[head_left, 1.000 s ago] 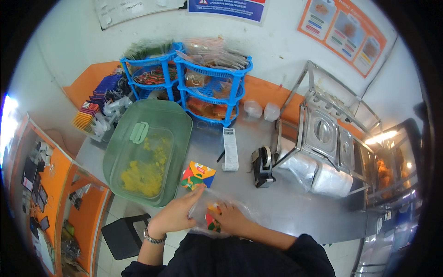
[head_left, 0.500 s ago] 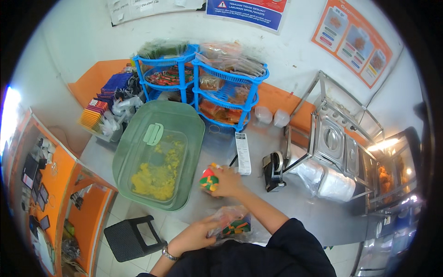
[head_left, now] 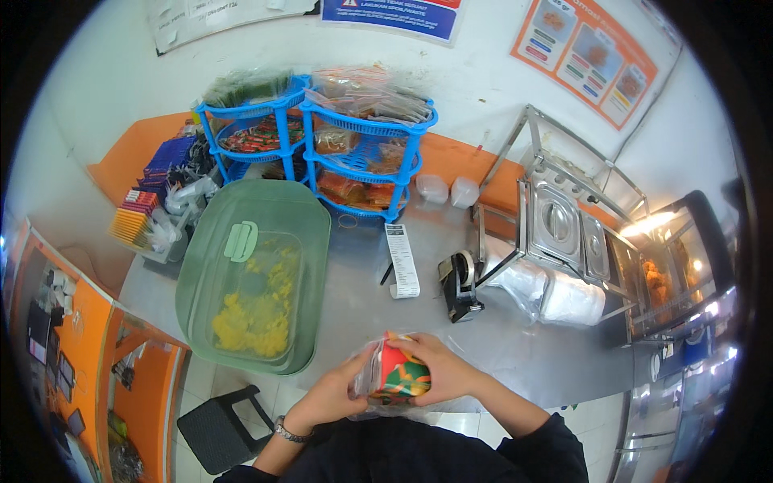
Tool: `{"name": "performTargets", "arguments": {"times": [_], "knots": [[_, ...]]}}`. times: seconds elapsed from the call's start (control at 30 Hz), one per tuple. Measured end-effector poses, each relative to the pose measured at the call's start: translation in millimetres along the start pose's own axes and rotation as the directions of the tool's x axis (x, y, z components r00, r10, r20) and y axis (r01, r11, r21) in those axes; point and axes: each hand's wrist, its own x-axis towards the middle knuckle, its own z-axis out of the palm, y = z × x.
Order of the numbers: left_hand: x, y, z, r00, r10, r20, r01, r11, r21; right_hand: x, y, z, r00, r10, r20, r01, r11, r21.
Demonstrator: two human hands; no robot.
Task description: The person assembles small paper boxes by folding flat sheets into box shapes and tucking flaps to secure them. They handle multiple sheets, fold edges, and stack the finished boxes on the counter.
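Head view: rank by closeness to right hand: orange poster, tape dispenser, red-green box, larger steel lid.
1. Box: in the right hand.
2. Tape dispenser: ahead, on the counter.
3. Larger steel lid: farther ahead, to the right.
4. Orange poster: high on the wall, right.

Glossy plastic bag (head_left: 369, 378), smooth metal counter (head_left: 515, 362), paper receipt (head_left: 402, 262)

Two hands (head_left: 330, 393) (head_left: 441, 369), one wristwatch (head_left: 291, 431), one clear plastic bag (head_left: 369, 377), at least one colourful carton (head_left: 405, 373) and one steel table (head_left: 523, 362) are pictured. Two blue racks (head_left: 283, 134) (head_left: 410, 154), one green tub (head_left: 315, 266), one paper receipt (head_left: 403, 264), one tape dispenser (head_left: 457, 294), two small clear containers (head_left: 432, 190) (head_left: 465, 192) and two metal pan lids (head_left: 555, 221) (head_left: 594, 244) are counted. Also shown are one black stool (head_left: 213, 435), two wall posters (head_left: 394, 16) (head_left: 584, 58) and one whiteboard (head_left: 221, 22).
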Motion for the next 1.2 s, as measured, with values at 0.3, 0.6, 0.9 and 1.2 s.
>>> {"name": "performTargets", "arguments": {"times": [0.3,0.6,0.9,1.2], "knots": [[16.6,-1.6,7.5,0.999,-0.042,0.018,0.043,0.998,-0.047,-14.9,15.1,29.4,0.998,-0.068,0.005,0.062,0.89,-0.452],[72.5,13.7,-35.8,0.995,0.092,0.026,-0.095,0.981,0.17,-82.4,5.4,-48.3,0.999,0.051,0.013,-0.034,0.809,-0.586],[71.3,6.3,-116.4,0.932,0.362,0.018,-0.356,0.907,0.224,-36.3,-78.1,-58.6,0.897,-0.037,-0.441,-0.233,0.807,-0.542],[-93.7,75.4,-305.7,0.405,0.859,-0.313,-0.567,0.505,0.651,202.1,-179.9,5.4,0.719,-0.546,-0.431,0.54,0.829,-0.148]]}}
